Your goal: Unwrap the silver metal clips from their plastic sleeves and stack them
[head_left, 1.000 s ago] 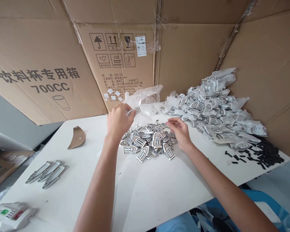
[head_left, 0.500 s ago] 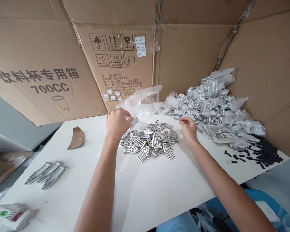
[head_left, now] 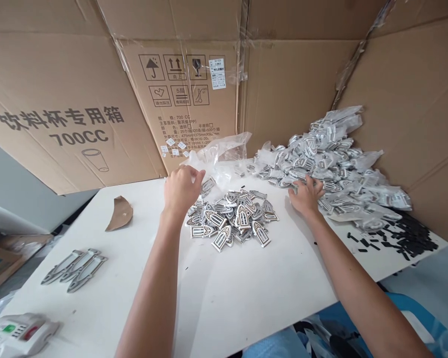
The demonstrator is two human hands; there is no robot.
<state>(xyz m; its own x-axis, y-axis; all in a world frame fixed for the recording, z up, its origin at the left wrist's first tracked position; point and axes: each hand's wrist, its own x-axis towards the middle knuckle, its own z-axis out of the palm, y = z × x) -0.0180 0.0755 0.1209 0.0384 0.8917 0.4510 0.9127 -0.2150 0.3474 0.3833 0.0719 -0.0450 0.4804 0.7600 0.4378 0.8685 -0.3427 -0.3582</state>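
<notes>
My left hand is over the left side of a loose heap of arch-shaped silver metal pieces, beside a crumpled clear plastic bag. Its fingers curl away from view, with the thumb out to the right; what they hold, if anything, is hidden. My right hand reaches palm-down to the near edge of a tall pile of bagged metal pieces. Its fingers are spread, and no held object shows between them.
Three larger silver frames lie at the left of the white table, near a brown cardboard scrap and a white device. Small black strips are scattered at right. Cardboard panels wall the back.
My right hand has moved right from beside the loose heap to the bagged pile, and its pinched fingers have spread. My left hand has barely moved; its thumb sits slightly differently.
</notes>
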